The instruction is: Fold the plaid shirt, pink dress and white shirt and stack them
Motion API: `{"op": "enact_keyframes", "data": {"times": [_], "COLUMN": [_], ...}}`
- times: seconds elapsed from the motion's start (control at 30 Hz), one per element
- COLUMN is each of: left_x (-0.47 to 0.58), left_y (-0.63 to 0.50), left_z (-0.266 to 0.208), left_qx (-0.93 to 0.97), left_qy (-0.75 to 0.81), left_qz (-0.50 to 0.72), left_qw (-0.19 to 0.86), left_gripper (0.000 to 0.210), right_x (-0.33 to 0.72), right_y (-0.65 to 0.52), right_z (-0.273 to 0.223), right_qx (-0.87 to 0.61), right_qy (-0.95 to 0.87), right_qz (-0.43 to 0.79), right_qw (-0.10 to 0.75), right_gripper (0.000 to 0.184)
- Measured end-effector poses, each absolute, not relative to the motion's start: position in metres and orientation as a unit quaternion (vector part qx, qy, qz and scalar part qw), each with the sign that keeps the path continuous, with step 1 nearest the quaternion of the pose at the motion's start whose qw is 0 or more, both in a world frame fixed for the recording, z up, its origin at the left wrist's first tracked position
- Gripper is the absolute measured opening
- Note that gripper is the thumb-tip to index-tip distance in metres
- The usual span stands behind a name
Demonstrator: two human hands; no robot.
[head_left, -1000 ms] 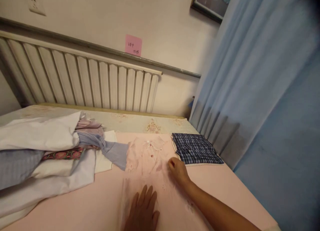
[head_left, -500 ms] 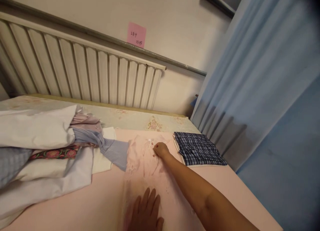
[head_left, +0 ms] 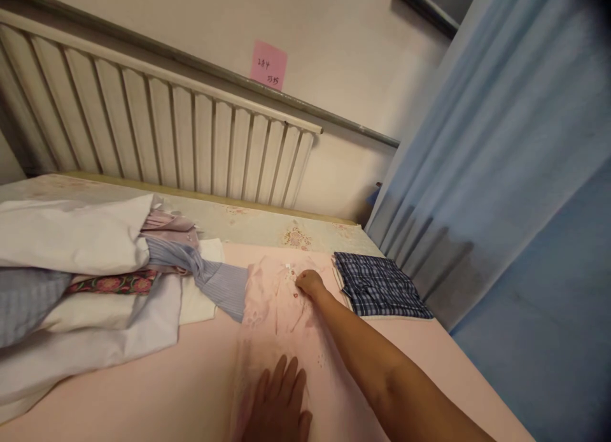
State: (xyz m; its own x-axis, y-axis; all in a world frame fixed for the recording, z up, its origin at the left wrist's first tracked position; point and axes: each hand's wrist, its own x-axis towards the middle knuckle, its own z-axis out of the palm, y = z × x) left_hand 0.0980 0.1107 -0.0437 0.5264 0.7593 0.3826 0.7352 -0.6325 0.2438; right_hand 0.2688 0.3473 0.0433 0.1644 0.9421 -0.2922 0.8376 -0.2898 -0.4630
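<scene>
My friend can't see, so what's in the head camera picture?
A person's left hand lies flat on a pale-pink garment; the closed right hand is beside its small reddish buttons. A heap of mixed clothes lies left, a folded dark-blue plaid cloth right.

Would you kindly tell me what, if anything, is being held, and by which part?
The left hand lies flat on the pink garment, holding nothing. The right hand curls by the red buttons; whether it pinches the garment cannot be told.
</scene>
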Motion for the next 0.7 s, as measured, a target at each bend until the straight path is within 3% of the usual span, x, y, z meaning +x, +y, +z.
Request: {"op": "enact_keyframes", "data": {"times": [0.7], "left_x": [0.1], "left_y": [0.113], "left_z": [-0.056], "left_qx": [0.872], "left_qy": [0.423], "left_qz": [0.246], "left_qw": [0.004], "left_gripper": [0.057], "right_x": [0.268], "right_y": [0.355], "right_z": [0.041], "right_qx": [-0.753], "right_qy": [-0.573], "right_qz": [0.284], "right_qw": [0.153], "right_gripper": [0.034]}}
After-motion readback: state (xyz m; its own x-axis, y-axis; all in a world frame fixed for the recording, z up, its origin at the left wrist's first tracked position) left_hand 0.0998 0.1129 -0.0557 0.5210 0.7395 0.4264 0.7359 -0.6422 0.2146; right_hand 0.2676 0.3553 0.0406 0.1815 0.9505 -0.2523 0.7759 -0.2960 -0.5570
